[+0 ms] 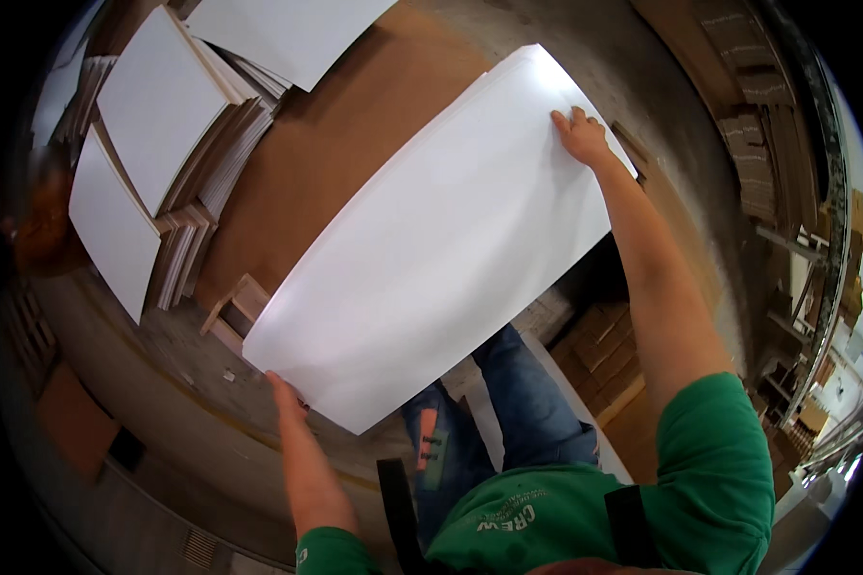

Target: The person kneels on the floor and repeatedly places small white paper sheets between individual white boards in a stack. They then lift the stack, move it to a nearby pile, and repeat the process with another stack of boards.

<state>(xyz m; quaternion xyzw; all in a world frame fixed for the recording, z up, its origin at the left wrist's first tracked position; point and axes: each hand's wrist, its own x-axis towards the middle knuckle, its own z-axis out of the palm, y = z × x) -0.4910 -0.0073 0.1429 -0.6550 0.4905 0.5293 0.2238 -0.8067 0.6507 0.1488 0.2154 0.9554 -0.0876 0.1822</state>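
Observation:
A wide stack of thin white sheets slants across the middle of the view, slightly bowed, with doubled edges at its far left side. My left hand grips its near left corner, the fingers mostly hidden beneath. At the far right end, my right hand holds the edge with its fingers bent over the white top face; the thumb cannot be made out. Below the sheets, my legs in blue jeans show.
Piles of white-topped boards stand at the left, and another white board lies at the top. Between them spreads a brown board surface. A small wooden frame sits by the sheets' left end. Stacked brown cardboard lines the right.

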